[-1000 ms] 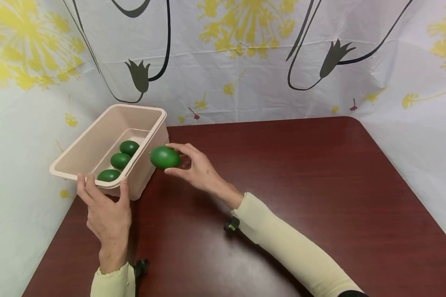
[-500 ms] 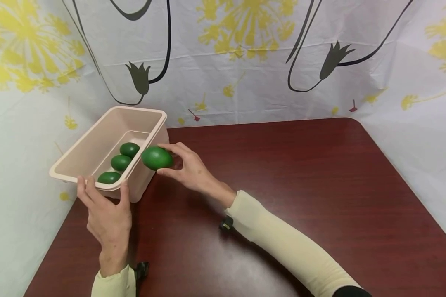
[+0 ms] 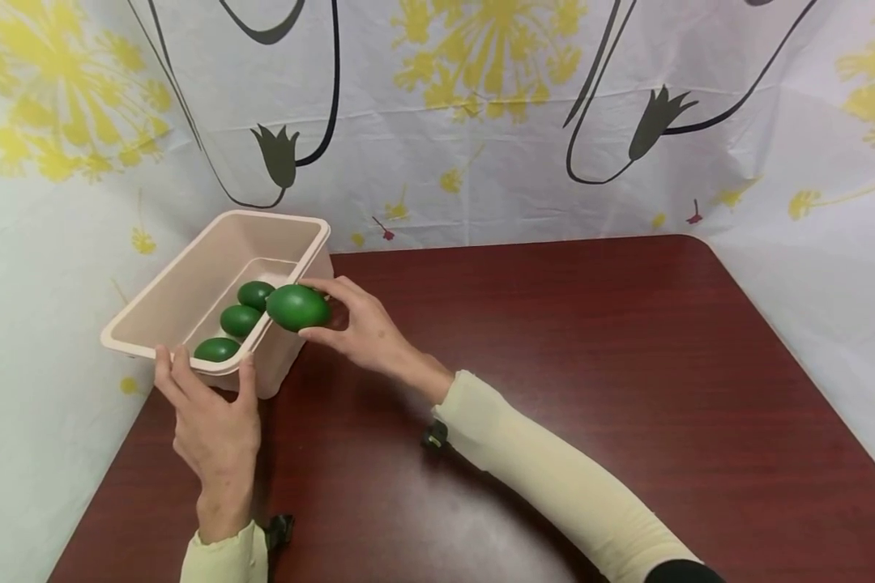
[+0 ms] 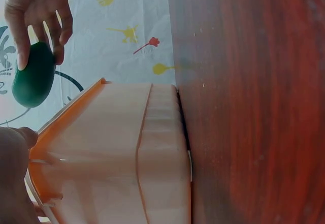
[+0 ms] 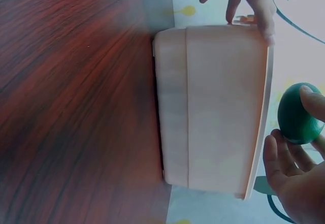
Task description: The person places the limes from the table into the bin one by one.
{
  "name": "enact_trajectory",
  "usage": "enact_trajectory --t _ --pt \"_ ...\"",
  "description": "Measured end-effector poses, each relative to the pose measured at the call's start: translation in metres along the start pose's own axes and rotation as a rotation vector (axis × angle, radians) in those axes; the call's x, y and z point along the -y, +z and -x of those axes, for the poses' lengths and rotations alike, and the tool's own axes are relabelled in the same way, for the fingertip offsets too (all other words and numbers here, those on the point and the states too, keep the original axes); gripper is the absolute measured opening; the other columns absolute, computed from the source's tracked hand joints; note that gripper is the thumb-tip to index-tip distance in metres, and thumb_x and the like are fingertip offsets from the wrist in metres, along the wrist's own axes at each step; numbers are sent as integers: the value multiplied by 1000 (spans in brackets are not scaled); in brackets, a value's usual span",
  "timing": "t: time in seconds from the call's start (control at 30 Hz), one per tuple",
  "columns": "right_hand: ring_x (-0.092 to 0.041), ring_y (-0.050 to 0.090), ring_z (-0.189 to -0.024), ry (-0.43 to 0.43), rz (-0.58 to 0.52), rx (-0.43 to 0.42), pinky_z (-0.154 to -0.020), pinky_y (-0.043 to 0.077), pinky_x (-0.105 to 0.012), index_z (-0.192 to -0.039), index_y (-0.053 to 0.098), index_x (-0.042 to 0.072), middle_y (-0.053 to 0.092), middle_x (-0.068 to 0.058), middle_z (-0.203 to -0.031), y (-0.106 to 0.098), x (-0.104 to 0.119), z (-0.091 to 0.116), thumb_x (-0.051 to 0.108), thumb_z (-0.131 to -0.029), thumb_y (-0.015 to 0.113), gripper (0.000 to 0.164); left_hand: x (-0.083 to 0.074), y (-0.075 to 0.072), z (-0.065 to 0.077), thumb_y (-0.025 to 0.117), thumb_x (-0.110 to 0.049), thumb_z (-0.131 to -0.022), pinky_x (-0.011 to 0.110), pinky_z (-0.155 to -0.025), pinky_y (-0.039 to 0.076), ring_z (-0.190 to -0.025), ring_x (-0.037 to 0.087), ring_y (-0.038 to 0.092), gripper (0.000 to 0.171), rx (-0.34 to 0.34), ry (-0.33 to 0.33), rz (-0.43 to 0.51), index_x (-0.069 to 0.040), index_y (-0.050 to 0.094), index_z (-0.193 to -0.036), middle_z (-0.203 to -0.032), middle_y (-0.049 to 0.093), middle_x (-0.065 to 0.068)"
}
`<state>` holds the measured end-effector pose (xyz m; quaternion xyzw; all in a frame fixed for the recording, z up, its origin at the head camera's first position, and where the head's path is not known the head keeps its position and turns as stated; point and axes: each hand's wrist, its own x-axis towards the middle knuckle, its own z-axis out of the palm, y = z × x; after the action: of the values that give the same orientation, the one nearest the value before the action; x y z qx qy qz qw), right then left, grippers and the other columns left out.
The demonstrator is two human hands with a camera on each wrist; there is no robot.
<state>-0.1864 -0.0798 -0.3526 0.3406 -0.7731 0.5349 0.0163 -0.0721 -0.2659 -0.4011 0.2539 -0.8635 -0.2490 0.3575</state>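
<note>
My right hand [image 3: 375,336] pinches a smooth green oval fruit [image 3: 299,308] between thumb and fingers, level with the right rim of a pale pink plastic bin [image 3: 280,356]. In the right wrist view the held fruit [image 5: 298,115] appears just above the rim, apart from it. Three similar dark green fruits lie on the bin's floor: a near one [image 3: 217,350], a middle one [image 3: 240,321] and a far one [image 3: 255,294]. My left hand [image 3: 215,429] holds the bin's near rim, fingers over the edge and thumb at the right corner.
The bin stands at the left edge of a dark red wooden table [image 3: 554,364]. Behind and beside the table hangs a white cloth [image 3: 467,186] with yellow and grey flower prints.
My right hand has carried the green fruit leftward, from beside the bin to its right rim. The left hand keeps its hold, and the bin stays put.
</note>
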Motion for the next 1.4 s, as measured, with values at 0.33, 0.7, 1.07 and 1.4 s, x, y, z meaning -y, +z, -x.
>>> enact_trajectory --t 0.33,0.7,1.07,1.4 --pt "-18 62 -103 -13 -4 12 -84 50 -15 -146 57 15 64 -4 -130 7 4 -6 19 -89 84 64 -1 1 0 56 -64 -98 68 -66 45 -92 55 65 82 -5 -3 -4 -15 33 -159 -173 25 -1" --pt "-24 71 -98 46 -40 42 -86 58 -26 -146 54 12 67 -8 -130 15 6 -11 17 -89 83 64 0 0 2 56 -64 -98 68 -65 45 -91 54 65 81 4 -7 -9 -16 33 -159 -173 24 0" --pt "-17 69 -110 8 -70 65 -88 58 -21 -143 57 12 67 -7 -133 23 7 -15 17 -89 83 61 0 1 0 55 -65 -98 68 -65 46 -90 54 65 82 -1 1 -13 -14 33 -158 -172 25 1" --pt "-10 65 -113 -24 -35 42 -90 58 -22 -147 58 15 65 -4 -139 30 7 -21 19 -90 82 62 0 1 1 56 -64 -98 68 -64 46 -87 54 65 81 -3 10 -9 -13 34 -158 -172 25 3"
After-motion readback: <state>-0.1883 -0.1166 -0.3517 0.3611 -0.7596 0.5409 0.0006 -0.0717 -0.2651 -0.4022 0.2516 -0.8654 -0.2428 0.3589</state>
